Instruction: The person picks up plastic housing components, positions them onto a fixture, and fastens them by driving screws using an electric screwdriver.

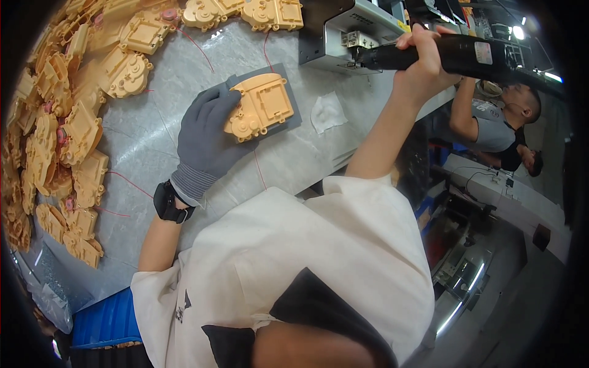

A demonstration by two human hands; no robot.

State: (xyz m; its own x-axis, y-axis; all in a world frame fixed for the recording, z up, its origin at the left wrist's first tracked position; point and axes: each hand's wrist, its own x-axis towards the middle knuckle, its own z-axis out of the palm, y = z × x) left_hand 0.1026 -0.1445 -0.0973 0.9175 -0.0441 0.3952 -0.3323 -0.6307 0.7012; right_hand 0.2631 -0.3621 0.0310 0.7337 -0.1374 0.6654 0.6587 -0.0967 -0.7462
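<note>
My left hand [208, 132], in a grey knit glove, grips the left side of a yellow-tan plastic gear housing [270, 101]. The housing sits on a dark grey block [294, 109] on the table, and thin red wires show above and below it. My bare right hand [423, 64] is closed around a black powered screwdriver [460, 56], held almost level. Its tip points left and meets the small metal outlet on the front of a grey box-shaped machine [334, 30], which looks like a screw feeder. Whether a screw is on the tip is too small to tell.
Many similar yellow housings [83, 129] are heaped along the table's left side, some with red wires. A crumpled white tissue [328, 112] lies right of the block. A blue crate [107, 319] stands at lower left. Another person [491, 119] is at the right.
</note>
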